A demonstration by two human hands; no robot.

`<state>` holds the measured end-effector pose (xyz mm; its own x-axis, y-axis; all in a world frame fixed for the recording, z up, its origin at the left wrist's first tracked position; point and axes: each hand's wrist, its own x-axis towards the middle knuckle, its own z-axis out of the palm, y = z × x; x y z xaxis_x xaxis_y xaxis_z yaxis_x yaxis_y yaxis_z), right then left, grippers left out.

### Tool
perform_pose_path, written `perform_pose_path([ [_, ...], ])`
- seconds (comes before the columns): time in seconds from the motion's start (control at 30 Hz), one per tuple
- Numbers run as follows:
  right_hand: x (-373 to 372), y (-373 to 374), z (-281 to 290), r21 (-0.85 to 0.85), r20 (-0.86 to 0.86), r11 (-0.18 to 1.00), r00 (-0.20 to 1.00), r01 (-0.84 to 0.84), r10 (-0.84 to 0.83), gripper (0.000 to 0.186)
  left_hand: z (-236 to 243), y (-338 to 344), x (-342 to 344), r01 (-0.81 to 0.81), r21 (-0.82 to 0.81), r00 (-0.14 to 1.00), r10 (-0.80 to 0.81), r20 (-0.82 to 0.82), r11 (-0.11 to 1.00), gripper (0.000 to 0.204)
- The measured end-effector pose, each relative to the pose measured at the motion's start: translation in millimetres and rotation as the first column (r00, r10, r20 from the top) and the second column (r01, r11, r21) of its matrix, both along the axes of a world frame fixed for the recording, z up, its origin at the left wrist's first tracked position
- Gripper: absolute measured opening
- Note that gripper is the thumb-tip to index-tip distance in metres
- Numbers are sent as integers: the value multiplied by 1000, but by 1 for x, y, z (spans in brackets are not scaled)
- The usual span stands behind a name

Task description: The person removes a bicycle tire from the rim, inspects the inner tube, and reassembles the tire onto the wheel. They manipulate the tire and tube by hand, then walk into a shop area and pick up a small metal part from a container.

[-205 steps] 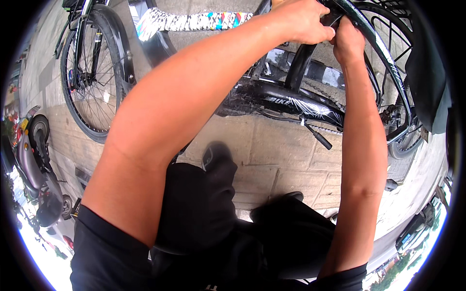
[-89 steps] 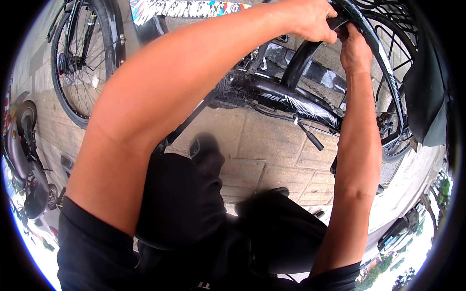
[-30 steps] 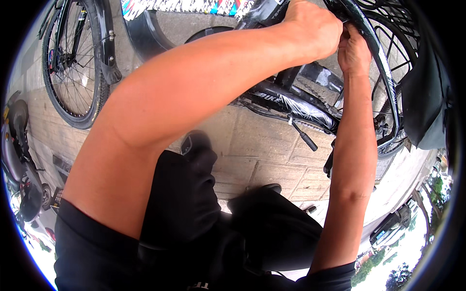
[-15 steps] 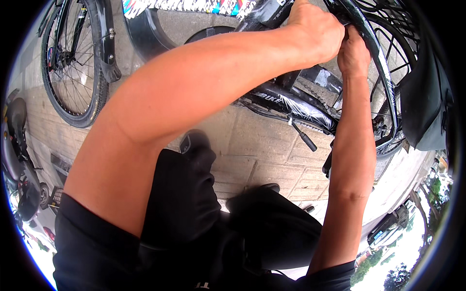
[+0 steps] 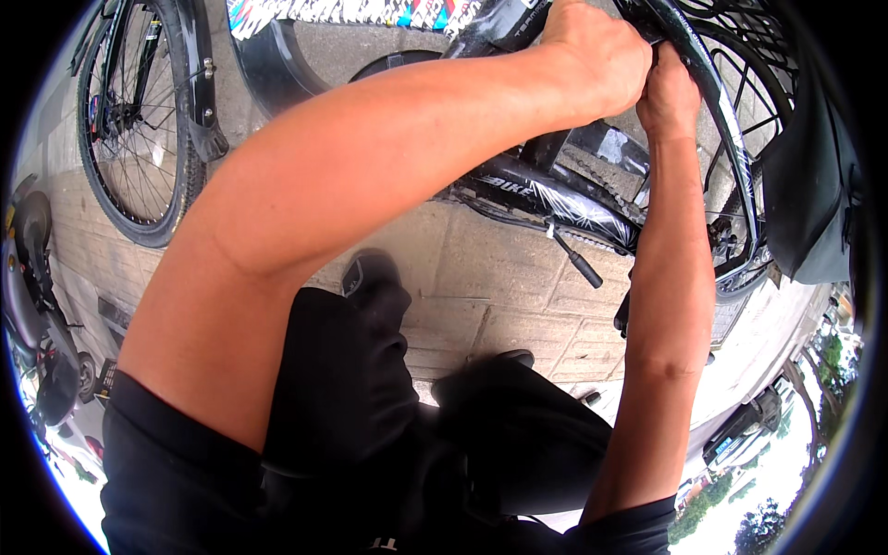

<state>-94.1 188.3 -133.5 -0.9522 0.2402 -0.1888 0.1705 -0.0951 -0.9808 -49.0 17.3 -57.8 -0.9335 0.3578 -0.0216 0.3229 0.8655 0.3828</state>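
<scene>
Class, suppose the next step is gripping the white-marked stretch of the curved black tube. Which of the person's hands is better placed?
Probably the right hand: it is beside the curved black tube, while the left hand sits farther left. Whatever either hand holds is hidden.

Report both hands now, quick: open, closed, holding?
Left hand: curled closed by the bike frame; anything held is hidden.
Right hand: partly hidden there too; grip cannot be told.
</scene>
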Motion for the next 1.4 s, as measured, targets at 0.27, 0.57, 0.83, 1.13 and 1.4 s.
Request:
perform_pose_path([
  [0.27,6,-20,12,173,-51,983,996,-63,72,40,-1,-2,0,-10,-7,1000,10,-14,1000,29],
  [0.57,23,-24,28,19,110,998,993,-52,50,31,3,-7,1,9,19,1000,-9,18,1000,29],
  [0.83,25,-21,26,58,-61,993,993,-100,104,18,2,-7,1,8,31,1000,-7,-6,999,29],
  [1.13,22,-27,18,187,-112,982,994,25,-4,15,3,-4,-1,7,20,1000,-7,-2,1000,31],
  [1.4,14,-12,6,105,-173,994,984,-32,50,22,3,-5,-1,5,56,1000,-7,29,998,32],
])
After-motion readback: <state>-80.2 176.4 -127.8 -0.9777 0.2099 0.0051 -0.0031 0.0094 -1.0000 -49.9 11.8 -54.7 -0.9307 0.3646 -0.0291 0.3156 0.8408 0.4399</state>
